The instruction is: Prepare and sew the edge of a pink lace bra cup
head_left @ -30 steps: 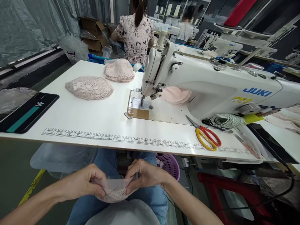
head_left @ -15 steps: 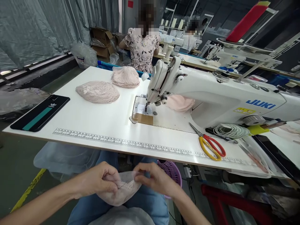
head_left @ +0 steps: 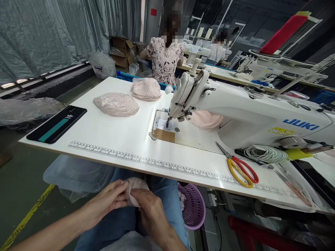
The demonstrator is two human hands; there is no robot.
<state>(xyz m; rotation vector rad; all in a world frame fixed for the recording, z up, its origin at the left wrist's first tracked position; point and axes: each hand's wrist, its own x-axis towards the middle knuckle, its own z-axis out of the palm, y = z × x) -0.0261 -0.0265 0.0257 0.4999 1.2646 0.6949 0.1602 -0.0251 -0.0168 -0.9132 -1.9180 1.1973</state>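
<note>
My left hand (head_left: 107, 200) and my right hand (head_left: 150, 212) are both over my lap, below the table's front edge. Together they grip a small pale pink lace piece (head_left: 134, 186), folded into a bunch between the fingers. Two heaps of similar pink lace pieces (head_left: 116, 104) (head_left: 146, 89) lie on the white table (head_left: 112, 136). The white JUKI sewing machine (head_left: 248, 111) stands on the table to the right, its needle (head_left: 166, 122) over the plate.
Red and yellow scissors (head_left: 239, 167) and a coil of white cord (head_left: 264, 153) lie by the machine. A black phone (head_left: 56, 124) rests at the table's left edge. A purple basket (head_left: 192, 205) sits under the table. Another person (head_left: 166, 57) sits beyond.
The lace piece was spread between my hands; now it is bunched up small and my hands have come close together. The view has shifted so the table appears further right.
</note>
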